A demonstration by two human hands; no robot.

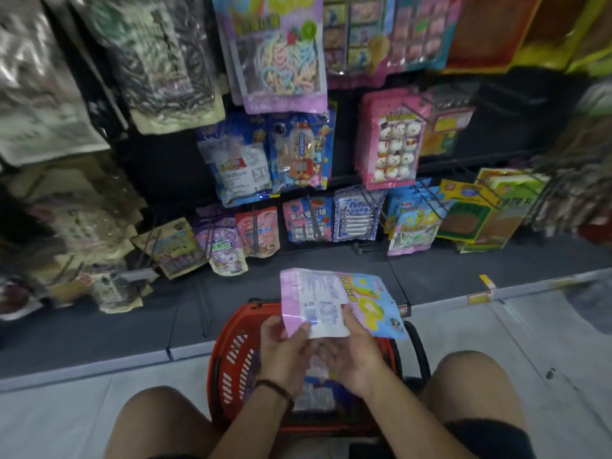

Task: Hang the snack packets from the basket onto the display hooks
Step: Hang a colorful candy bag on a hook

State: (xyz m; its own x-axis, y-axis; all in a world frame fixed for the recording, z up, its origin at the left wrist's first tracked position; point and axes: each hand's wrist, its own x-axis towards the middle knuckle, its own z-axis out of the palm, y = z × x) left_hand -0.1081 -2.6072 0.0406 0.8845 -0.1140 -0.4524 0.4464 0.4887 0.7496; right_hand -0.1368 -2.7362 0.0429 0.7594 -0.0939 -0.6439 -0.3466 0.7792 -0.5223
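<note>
both hands on a packet [334, 303] over the basket [231, 356] | left hand [284, 352] pinches its near edge, right hand [351, 356] fingers curl around it | hooks' racks full ahead

Between the pink packet [334, 299] gripped by our left hand [284, 352] and right hand [354, 356] and the lowest row of hanging packets [308, 220], the dark base ledge [298, 263] lies bare, so we can reach forward there. A bare hook [371, 249] juts out low, just right of the blue-and-white packet [356, 217]. We see open black back panel [516, 134] to the right of the pink snowman packets [390, 144], crossed by thin wires. Elsewhere the packets hang close together, with wire tips poking toward us. Below, the red basket [231, 359] sits hemmed in between our left knee [159, 422] and right knee [470, 385].
</note>
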